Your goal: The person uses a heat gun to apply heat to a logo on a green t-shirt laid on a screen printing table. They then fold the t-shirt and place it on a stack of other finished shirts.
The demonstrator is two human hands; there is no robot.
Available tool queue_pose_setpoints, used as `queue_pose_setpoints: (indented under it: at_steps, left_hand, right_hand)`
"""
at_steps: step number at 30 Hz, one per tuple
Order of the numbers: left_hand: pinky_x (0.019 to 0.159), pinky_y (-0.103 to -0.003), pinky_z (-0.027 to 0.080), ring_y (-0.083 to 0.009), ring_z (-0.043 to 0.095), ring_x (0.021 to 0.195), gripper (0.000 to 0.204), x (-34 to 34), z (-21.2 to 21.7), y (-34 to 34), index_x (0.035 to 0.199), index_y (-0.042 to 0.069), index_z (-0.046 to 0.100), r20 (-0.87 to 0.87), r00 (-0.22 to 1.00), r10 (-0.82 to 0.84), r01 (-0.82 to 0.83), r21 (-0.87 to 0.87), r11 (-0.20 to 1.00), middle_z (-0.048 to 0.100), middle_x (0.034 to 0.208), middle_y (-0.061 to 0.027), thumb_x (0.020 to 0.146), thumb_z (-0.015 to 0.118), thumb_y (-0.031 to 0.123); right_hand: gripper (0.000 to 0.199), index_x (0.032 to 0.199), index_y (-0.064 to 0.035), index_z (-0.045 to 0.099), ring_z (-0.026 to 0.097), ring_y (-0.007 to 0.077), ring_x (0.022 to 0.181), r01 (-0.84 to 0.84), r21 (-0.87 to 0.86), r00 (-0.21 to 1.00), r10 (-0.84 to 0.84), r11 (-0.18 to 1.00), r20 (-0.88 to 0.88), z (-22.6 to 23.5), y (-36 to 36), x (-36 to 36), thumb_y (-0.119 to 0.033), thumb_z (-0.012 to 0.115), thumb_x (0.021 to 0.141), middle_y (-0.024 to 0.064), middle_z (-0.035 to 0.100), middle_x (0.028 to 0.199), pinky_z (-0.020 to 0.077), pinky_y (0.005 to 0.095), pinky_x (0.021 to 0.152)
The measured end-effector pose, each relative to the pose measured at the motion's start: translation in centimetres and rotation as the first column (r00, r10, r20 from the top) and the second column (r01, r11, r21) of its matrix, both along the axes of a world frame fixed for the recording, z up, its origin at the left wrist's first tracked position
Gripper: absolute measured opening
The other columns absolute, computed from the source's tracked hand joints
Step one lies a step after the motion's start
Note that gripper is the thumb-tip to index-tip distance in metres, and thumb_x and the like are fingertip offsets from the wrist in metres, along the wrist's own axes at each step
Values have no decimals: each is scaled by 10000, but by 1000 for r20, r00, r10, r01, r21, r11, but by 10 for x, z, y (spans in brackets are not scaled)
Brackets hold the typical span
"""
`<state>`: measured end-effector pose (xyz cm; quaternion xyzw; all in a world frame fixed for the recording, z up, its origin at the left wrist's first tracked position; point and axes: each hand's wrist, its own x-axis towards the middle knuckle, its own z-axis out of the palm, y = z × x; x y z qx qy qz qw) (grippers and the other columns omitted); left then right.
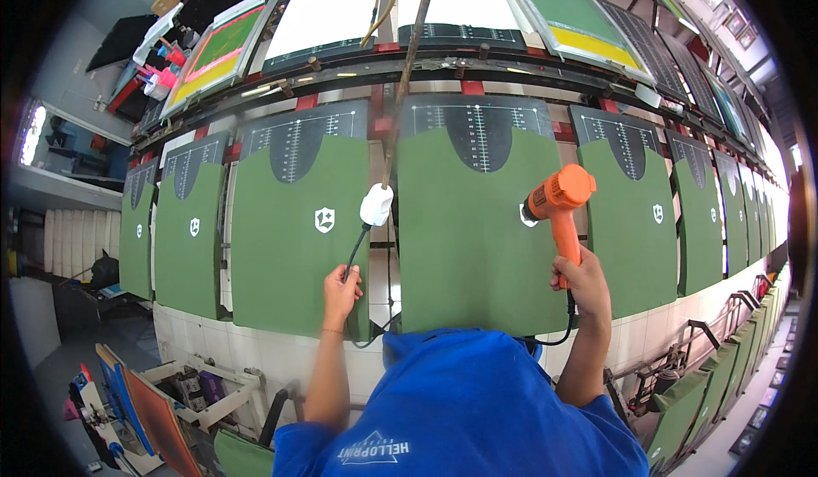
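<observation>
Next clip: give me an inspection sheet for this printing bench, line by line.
Surface: long tilted row of pallets draped with green fabric panels, each with a small white shield print.
Job's things: orange heat gun aimed at the centre panel.
Clutter: bottles at upper left.
Grippers: right hand grips the gun's handle; left hand holds the black cable.
Cables: cable runs up to a hanging white plug block.
Surroundings: raised screen frames above; tiled bench front.
</observation>
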<state>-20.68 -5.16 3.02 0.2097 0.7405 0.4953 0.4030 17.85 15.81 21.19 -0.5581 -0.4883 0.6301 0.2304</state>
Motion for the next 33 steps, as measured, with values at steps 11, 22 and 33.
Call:
queue_pose_setpoints:
  at_steps: [11,22,33]
  left_hand:
    - [427,-213,395,-68,521,486,281,3,6,3,812,34,565,18,1000,17,-17,5,1000,572,706,-21,955,599,274]
    - [393,-221,401,-86,535,461,300,2,6,2,826,21,560,-23,1000,-6,6,9,1000,566,680,-33,962,589,287]
    - [414,-229,390,-83,514,462,281,5,15,5,804,33,553,-4,1000,15,-15,-12,1000,557,666,-23,965,581,262]
  right_hand:
    - [219,1017,23,531,573,110,592,4,2,1000,-4,1000,-24,-5,10,-4,-122,593,865,28,546,753,481,265,556]
    - [204,995,24,536,572,115,592,-26,30,1000,26,999,12,-12,15,-12,-127,597,873,31,546,754,479,268,550]
    - [231,1013,39,529,568,114,595,-25,31,1000,25,999,-3,-6,17,-15,-117,597,857,29,534,747,480,267,544]
